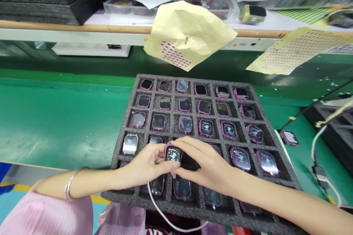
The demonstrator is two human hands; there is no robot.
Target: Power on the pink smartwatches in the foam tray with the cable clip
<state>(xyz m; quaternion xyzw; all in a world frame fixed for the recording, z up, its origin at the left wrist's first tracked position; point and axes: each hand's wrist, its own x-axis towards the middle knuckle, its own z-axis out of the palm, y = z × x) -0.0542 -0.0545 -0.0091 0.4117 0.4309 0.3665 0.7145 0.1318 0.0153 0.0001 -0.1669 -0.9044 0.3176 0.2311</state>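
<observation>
one watch in hand over a nearly full foam tray

both hands meet over the front middle of the foam tray (275, 154). the left hand (146, 167) and the right hand (206, 165) pinch one purple-rimmed watch (173, 153) between their fingers, its screen lit, raised just above the tray's fourth row. a white cable (165, 216) runs from under the hands down past the tray's front edge; whether it is plugged into the held watch cannot be told.

judging by the screens, the work seems to be past the middle: the watches in the right part of the third row and in the fourth row show lit faces, while the two back rows look dark.

counted: the tray has six columns and five rows visible. the three back rows hold six watches each, eighteen in all. the front two rows are partly hidden by the hands, so their count is unsure. one silver watch (130, 144) sits at the left of the fourth row. one more watch (289, 137) lies on the green tabletop (55, 125) right of the tray. two yellow sticker sheets (190, 33) hang above.
</observation>
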